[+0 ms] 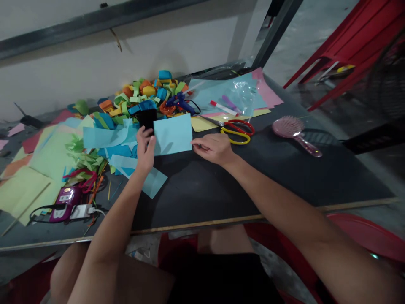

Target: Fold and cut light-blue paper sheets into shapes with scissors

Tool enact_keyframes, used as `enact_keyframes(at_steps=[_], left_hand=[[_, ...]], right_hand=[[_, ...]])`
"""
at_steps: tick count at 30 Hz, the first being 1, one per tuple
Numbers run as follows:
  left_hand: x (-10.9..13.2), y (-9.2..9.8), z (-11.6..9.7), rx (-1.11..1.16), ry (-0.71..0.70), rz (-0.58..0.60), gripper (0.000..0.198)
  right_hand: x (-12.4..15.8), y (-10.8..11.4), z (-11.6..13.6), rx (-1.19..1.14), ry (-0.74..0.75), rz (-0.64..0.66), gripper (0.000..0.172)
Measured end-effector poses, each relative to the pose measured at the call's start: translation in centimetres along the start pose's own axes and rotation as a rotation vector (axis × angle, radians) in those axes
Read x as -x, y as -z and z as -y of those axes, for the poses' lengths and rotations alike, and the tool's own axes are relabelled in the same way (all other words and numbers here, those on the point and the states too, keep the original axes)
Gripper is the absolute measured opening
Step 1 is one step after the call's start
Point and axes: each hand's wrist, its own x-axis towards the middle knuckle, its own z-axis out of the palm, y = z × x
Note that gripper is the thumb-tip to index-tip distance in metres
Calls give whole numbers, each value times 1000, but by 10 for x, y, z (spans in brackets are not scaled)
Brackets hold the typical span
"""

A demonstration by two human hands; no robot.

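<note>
A light blue sheet of paper (173, 134) stands out over the middle of the dark table. At its right edge, the thumb and fingertips of my right hand (213, 147) pinch the paper. My left hand (145, 148) is by the left edge, thumb up and fingers apart, not closed on the sheet. Just behind the left fingers lies a black phone-like object (147, 117). Blue paper strips (155, 182) lie under and beside my left wrist. Scissors (237, 131) with red and yellow handles rest to the right of my right hand.
Folded coloured paper pieces (133, 97) pile up along the wall, with a blue glue gun (180, 102) beside them. A marker (224, 108) lies on paper sheets. Further right is a pink hairbrush (295, 133). At left are a purple device (66, 203) and yellow sheets (22, 190).
</note>
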Motion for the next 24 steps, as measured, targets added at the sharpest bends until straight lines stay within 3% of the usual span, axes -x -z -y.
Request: enact_keyframes(at_steps=[2,5,7,9,13,19,24], left_hand=[[3,4,-6,-209,-272,-36,62],[12,2,-20,-532,-668,77,57],[19,-6,-28,-651,-878,167,36],[25,-14,-33,-702,-1001,192,10],[30,-20,-34,-779,-1025,108,10],[31,-15,-34,-607,-915,126,8],[32,-18,-38,-624,-1016,28,8]], right_hand=[[0,0,1,54,-8,9,17],[0,-3,5,93,-25,61,17],[-1,-5,11,101,-57,150,18],[-2,-6,17,101,-97,262,18],[-5,-6,27,43,-139,339,20],[-5,-5,31,23,-102,269,18],[-2,-6,32,67,-22,129,15]])
